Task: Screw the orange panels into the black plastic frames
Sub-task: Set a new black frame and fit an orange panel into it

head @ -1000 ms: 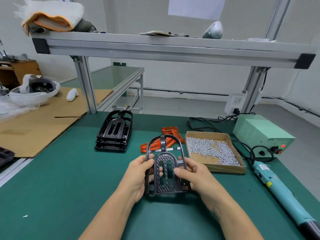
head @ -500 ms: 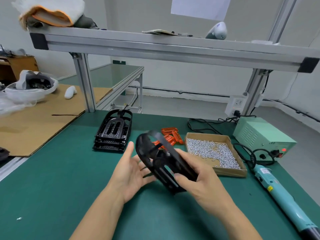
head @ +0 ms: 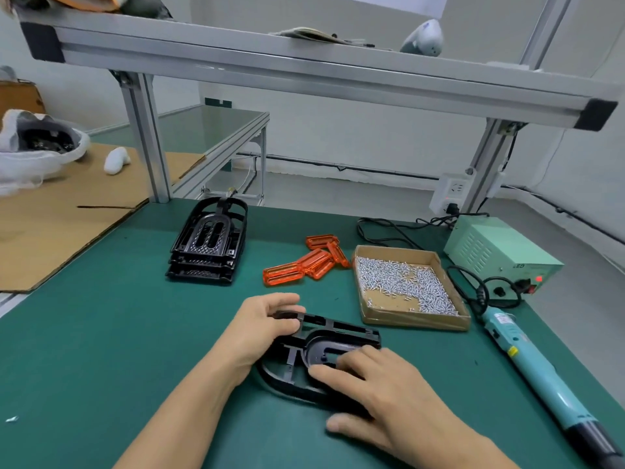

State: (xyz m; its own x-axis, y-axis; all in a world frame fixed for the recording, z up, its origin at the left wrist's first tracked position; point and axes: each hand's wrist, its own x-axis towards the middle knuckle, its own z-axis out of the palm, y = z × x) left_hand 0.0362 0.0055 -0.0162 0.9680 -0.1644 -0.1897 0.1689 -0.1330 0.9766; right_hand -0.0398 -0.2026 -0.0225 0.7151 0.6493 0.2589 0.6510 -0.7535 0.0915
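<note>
One black plastic frame point(head: 338, 328) lies flat on the green mat point(head: 101, 350) in front of me. My left hand point(head: 267, 319) grips its far left corner with curled fingers. My right hand point(head: 382, 390) lies over the rounded near end, fingers on top and thumb at the near rim, hiding that part. Several orange panels point(head: 304, 265) lie loose on the mat beyond the frame. A stack of more black frames point(head: 208, 245) stands at the back left.
A cardboard tray point(head: 412, 323) of silver screws sits right of the frame. An electric screwdriver point(head: 527, 367) lies along the right edge, cabled to a green power box point(head: 497, 252). An aluminium post point(head: 148, 140) and overhead shelf stand behind. Cardboard sheet point(head: 50, 225) at left.
The frame was held upright in both hands, then turned over in the air, and now lies flat on the mat with both hands still on it.
</note>
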